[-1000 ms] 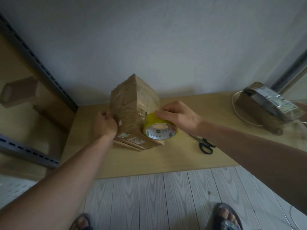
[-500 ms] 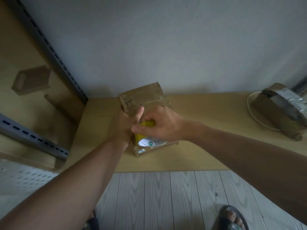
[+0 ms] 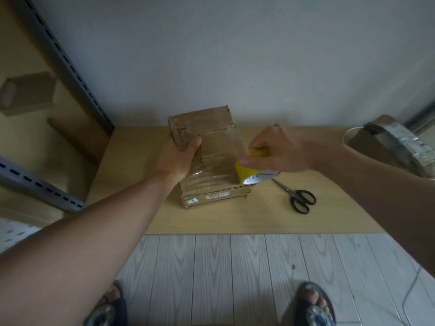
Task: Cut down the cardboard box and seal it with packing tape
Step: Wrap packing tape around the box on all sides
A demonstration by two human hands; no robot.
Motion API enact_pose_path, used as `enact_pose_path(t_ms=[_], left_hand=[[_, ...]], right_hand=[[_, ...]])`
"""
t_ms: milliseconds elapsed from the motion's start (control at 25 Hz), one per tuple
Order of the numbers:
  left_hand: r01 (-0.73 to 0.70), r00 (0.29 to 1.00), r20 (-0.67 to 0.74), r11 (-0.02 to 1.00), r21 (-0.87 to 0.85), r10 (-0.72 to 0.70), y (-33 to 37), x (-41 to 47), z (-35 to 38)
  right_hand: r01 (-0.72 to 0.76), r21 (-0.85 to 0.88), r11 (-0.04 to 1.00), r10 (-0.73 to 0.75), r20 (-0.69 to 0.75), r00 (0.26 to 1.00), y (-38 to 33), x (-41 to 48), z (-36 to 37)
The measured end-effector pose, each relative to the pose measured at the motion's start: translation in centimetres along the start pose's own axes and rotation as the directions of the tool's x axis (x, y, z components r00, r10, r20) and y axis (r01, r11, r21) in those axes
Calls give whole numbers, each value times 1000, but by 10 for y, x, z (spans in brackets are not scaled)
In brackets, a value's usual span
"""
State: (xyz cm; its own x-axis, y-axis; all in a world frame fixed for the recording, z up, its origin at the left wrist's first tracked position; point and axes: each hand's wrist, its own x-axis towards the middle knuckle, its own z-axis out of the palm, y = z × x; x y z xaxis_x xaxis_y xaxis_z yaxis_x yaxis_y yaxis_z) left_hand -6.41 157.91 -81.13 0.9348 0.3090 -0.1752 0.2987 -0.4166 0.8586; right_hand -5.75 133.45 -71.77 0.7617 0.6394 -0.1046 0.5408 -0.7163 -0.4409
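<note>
Left hand [image 3: 179, 158] grips cardboard box [image 3: 211, 158] at its 9 o'clock edge; right hand [image 3: 280, 151] pinches yellow tape roll [image 3: 247, 171] at its 3 o'clock edge. Box flat on wooden table [image 3: 235, 217], long axis 12–6; scissors [image 3: 297, 196] at 4 o'clock.

tape roll [image 3: 243, 172] half hidden by R hand [image 3: 280, 151], box label [image 3: 216, 195] illegible
</note>
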Motion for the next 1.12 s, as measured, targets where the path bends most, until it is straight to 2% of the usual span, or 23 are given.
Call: enact_pose_path(t_ms=[200,440,680,840,920,1000,1040,1080,1120], left_hand=[[-43,999,-14,999,-9,42,-5,5,2],[-24,1000,-15,1000,15,24,-16,13,4],[-12,1000,-28,999,39,13,-14,13,4],[16,1000,5,998,61,-16,-8,10,3],[-14,999,-35,986,164,20,-6,2,2],[-105,982,-101,910,402,158,5,-10,6],[-161,965,-95,840,518,244,15,-16,12],[-187,964,-45,784,592,264,26,-20,21],[-163,979,6,765,623,204,37,-21,33]], right_hand=[[-88,-116,989,83,-51,995,31,-22,3],[-117,-87,989,109,-92,990,50,-23,30],[-159,-83,984,154,-61,986,63,-25,55],[-189,1,982,189,-49,981,69,-30,75],[-235,45,971,237,-47,970,68,-32,80],[-290,125,949,298,-44,954,66,-32,80],[-305,160,939,315,-44,948,65,-33,80],[-311,184,932,324,-43,945,64,-33,81],[-313,196,929,326,-42,944,63,-34,81]])
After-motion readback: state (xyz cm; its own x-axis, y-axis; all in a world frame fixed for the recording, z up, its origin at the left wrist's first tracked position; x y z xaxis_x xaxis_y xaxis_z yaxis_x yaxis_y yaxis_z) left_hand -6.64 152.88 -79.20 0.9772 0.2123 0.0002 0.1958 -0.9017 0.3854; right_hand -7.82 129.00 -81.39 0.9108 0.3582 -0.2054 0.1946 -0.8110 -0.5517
